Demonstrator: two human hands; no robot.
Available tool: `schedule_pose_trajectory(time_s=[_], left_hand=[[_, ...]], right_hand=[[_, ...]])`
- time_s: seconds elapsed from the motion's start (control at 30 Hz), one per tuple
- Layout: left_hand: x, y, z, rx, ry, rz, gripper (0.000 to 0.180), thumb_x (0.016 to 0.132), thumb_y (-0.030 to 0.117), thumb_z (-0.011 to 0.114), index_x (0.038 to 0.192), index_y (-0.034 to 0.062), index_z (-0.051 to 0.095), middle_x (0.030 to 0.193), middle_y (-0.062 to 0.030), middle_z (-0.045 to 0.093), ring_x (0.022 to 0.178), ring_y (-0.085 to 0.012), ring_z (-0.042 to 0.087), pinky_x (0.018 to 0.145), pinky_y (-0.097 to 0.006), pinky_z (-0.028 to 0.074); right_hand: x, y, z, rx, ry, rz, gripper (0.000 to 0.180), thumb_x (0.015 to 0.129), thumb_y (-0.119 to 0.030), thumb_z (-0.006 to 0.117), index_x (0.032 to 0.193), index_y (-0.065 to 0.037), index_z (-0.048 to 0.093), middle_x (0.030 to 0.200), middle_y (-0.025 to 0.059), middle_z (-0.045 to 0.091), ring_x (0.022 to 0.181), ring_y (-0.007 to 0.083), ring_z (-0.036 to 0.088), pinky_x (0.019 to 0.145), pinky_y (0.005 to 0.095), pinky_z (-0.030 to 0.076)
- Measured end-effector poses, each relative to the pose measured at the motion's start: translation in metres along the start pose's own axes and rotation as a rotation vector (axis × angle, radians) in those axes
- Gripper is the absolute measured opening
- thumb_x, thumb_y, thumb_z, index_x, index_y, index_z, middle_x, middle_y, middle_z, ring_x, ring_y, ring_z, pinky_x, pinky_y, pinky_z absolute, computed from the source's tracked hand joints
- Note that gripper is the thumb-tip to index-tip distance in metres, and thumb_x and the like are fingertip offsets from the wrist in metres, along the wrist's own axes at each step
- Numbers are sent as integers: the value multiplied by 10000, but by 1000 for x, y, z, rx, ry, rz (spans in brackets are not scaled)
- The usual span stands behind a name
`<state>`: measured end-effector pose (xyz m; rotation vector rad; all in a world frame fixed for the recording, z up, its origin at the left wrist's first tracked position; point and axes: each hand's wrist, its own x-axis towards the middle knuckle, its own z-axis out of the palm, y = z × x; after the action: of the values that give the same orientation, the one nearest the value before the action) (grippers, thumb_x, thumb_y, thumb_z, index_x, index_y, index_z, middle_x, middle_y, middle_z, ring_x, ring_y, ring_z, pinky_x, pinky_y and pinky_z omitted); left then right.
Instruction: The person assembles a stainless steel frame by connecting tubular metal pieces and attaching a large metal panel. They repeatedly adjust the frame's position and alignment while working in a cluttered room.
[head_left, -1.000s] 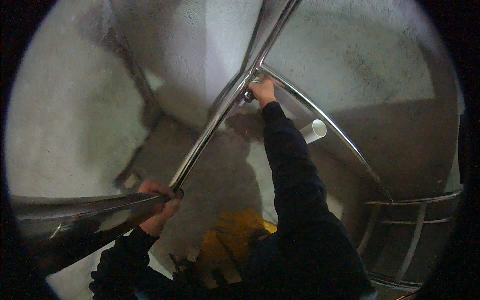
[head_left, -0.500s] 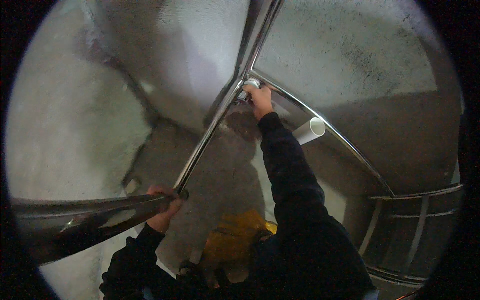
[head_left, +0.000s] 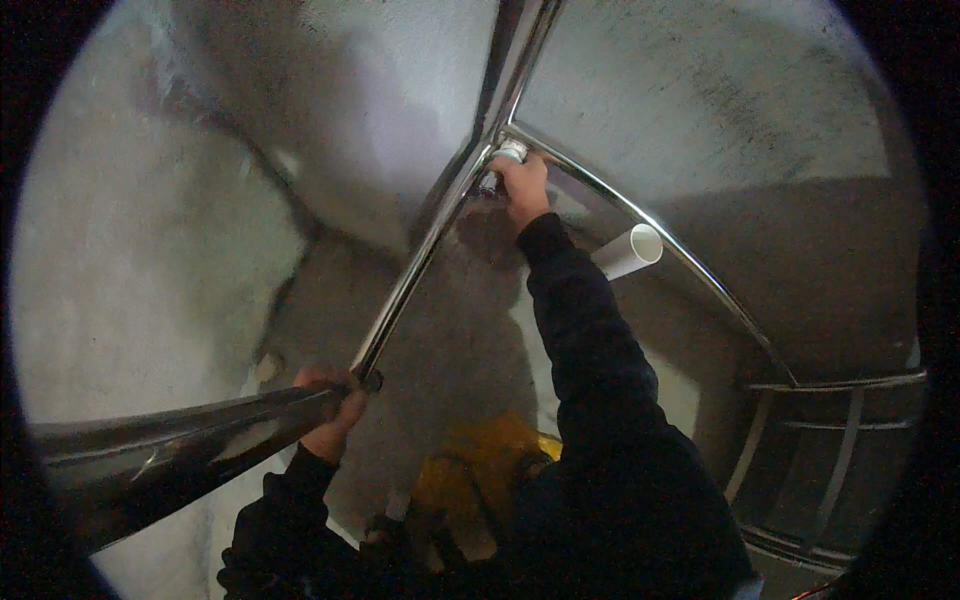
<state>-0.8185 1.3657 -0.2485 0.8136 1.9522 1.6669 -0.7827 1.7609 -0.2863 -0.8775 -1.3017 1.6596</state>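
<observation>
1. Closest to me on the left, a thick polished metal tube swells across the view, its surface dark and reflective
2. At that tube's far end is the left hand, its grip wrapped round the metal, with fingers showing on one side and the thumb on the other; the tube hides the palm
3. From the left hand a slimmer-looking long rail slants away, up and to the right, towards a junction with another bar
4. The dark right sleeve reaches forward to the right of that rail, the arm nearly straight
5. Just under the junction, the right hand has its grip drawn in around a small white-and-silver fitting; I can't make out what kind it is
6. The fitting lies at the left and far side of that grip, close beside the rail, its long axis seeming to run roughly along it; whether they touch I can't tell. The right hand is the near one, the left well apart
7. A curved side rail leaves the junction towards the lower right, with an open-ended white pipe near it
8. Beyond, low on the right, stands a barred metal railing; below the arms a yellow item is too dim to identify
</observation>
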Motion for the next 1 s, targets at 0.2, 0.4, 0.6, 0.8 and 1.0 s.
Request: schedule_pose_trajectory(time_s=[0.2, 0.4, 0.6, 0.8, 1.0], left_hand=[[12, -6, 1, -297, 0, 4, 308, 655, 67, 690, 860, 81, 460, 769, -42, 520, 694, -129, 516, 626, -272, 436], [16, 14, 5, -56, -44, 65, 254, 670, 65, 671, 827, 70, 472, 766, -40, 516, 679, -121, 509, 595, -254, 424], [19, 32, -7, 4, -70, -9, 247, 664, 92, 673, 811, 66, 476, 757, -42, 518, 671, -127, 513, 591, -262, 423], [19, 54, -19, -96, -129, 29, 275, 625, 121, 692, 805, 75, 490, 743, -36, 522, 665, -136, 515, 605, -276, 426], [8, 63, -12, -56, -63, 52, 296, 629, 164, 708, 812, 75, 494, 749, -43, 523, 674, -150, 512, 625, -288, 424]], right_hand=[[3, -3, 6, -8, 83, 0, 398, 591, -4, 626, 942, 34, 444, 774, 77, 544, 633, 149, 525, 526, 283, 437], [10, 4, -2, -11, 59, -38, 255, 616, -10, 605, 830, 26, 471, 680, 48, 523, 541, 127, 488, 445, 275, 387], [11, 3, -3, 69, 57, -31, 223, 643, -80, 649, 804, 21, 533, 671, 36, 536, 551, 121, 498, 462, 268, 383], [1, 10, -44, -633, 76, -8, 327, 725, -326, 635, 768, -5, 594, 677, 68, 585, 637, 189, 568, 557, 325, 440], [-32, -104, -18, -1259, 122, -631, 431, 718, -436, 589, 786, -10, 602, 744, 181, 605, 712, 343, 580, 615, 404, 446]])
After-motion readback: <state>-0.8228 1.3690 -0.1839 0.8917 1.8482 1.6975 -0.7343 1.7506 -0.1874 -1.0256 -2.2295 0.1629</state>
